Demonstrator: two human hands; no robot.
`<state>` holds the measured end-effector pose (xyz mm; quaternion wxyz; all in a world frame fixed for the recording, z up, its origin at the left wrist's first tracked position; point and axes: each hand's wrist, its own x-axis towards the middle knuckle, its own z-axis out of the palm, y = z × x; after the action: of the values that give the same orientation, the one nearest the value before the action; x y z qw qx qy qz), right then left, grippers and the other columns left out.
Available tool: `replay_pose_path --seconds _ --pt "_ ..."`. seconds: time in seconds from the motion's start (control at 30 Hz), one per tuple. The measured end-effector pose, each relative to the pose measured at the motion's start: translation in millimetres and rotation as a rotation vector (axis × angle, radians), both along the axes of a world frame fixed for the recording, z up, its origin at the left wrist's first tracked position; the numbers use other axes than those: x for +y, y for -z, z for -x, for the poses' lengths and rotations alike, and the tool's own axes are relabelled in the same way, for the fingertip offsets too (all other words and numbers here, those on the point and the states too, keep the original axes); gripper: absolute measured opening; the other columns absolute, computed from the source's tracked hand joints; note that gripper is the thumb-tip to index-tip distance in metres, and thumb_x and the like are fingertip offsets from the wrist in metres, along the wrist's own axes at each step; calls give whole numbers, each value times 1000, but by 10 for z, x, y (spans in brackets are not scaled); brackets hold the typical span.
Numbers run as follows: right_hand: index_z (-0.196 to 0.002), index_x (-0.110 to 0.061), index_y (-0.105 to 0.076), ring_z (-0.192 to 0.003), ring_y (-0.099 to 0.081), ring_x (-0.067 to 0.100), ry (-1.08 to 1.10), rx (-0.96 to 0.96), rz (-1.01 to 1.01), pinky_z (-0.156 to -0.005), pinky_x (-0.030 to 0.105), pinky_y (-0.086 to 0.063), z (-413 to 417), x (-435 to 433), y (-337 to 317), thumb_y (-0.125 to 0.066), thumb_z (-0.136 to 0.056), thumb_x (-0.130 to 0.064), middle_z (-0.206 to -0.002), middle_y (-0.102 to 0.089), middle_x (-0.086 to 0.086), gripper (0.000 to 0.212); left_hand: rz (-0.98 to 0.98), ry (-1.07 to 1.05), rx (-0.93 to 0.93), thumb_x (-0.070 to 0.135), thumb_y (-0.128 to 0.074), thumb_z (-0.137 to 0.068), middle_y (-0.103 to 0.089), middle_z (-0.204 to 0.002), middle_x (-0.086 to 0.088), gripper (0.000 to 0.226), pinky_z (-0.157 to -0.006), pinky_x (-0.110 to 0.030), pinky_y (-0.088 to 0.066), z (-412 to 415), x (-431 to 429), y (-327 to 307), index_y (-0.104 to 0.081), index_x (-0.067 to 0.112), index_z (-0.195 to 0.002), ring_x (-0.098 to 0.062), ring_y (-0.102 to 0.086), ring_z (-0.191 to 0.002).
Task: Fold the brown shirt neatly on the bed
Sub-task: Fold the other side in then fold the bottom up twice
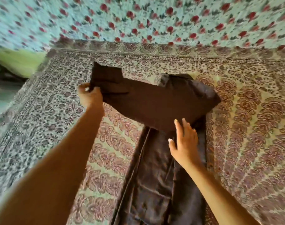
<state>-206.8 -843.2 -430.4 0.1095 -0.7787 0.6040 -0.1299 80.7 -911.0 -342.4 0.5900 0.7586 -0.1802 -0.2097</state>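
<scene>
The brown shirt [156, 101] lies on the patterned bedspread [252, 127], its body a narrow strip running toward me. A sleeve stretches out to the left across the top. My left hand [89, 96] pinches the cuff end of that sleeve and holds it lifted off the bed. With fingers straight and spread, my right hand [185, 142] rests flat on the shirt's body just below the sleeve. The collar shows as a bump at the top of the shirt.
A floral cloth with red flowers [154, 18] covers the far side of the bed. The bed's left edge [16, 101] drops off to a dim floor area. Bare bedspread lies to the right of the shirt.
</scene>
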Motion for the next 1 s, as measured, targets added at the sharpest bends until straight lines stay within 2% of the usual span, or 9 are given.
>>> replay_pose_path --seconds 0.13,0.2,0.3,0.43,0.53,0.6,0.7,0.83,1.0 --pt "-136 -5 -43 -123 -44 47 33 158 -227 -97 61 -37 -155 -163 277 -71 -73 -28 -139 -40 28 73 -159 68 -215 11 -56 -84 -56 -106 -10 28 -78 -29 -44 -484 -143 104 -39 19 -106 -24 -55 -92" --pt "-141 -8 -35 -131 -35 43 3 228 -255 -104 57 -32 -228 -220 359 -58 -83 -35 -146 -31 25 68 -295 124 -226 20 -59 -82 -53 -120 -12 38 -89 -39 -47 -535 -197 276 -42 17 -116 -29 -54 -104" --pt "-149 -17 -10 -144 -9 28 -30 222 -385 -114 42 -10 -241 -278 453 -38 -95 -42 -156 -2 13 65 -414 262 -301 30 -67 -75 -58 -117 -13 40 -88 -43 -48 -383 -245 551 -53 16 -110 -32 -55 -105" --pt "-143 -13 -31 -138 -30 23 -48 -55 -323 -110 33 -24 -116 -345 376 -41 -96 -35 -151 -28 10 53 -414 545 -396 15 -58 -86 -59 -118 -12 29 -89 -35 -42 205 -287 786 -59 12 -114 -31 -54 -109" --pt "-127 -7 -53 -113 -57 28 19 -189 -170 -90 37 -46 102 -484 351 -43 -91 -25 -131 -54 9 41 -379 708 -430 15 -56 -87 -65 -106 -9 26 -80 -30 -43 635 -412 882 -60 12 -113 -28 -58 -101" --pt "-119 -7 -59 -101 -64 30 70 -195 -102 -82 38 -50 256 -647 330 -40 -87 -23 -121 -61 9 40 -363 805 -471 15 -55 -89 -66 -107 -6 25 -79 -28 -41 891 -519 908 -62 13 -112 -26 -58 -102" --pt "-119 -9 -58 -105 -60 29 141 -174 -52 -85 37 -46 482 -993 294 -47 -89 -9 -122 -60 8 32 -328 931 -526 14 -52 -90 -67 -106 -7 24 -78 -29 -41 1242 -758 954 -63 13 -112 -28 -59 -100" --pt "-126 -10 -53 -111 -55 25 212 -215 -31 -87 37 -44 641 -1442 310 -44 -91 -7 -131 -52 4 36 -309 991 -599 17 -50 -91 -64 -115 -11 28 -92 -39 -44 1568 -1170 1094 -61 17 -117 -33 -57 -106" --pt "-140 -14 -39 -129 -42 20 194 -273 -93 -97 35 -41 682 -2073 474 -43 -94 -11 -148 -34 2 47 -475 1022 -731 24 -42 -94 -52 -134 -10 39 -105 -43 -31 1852 -1587 1262 -47 21 -133 -31 -43 -126"
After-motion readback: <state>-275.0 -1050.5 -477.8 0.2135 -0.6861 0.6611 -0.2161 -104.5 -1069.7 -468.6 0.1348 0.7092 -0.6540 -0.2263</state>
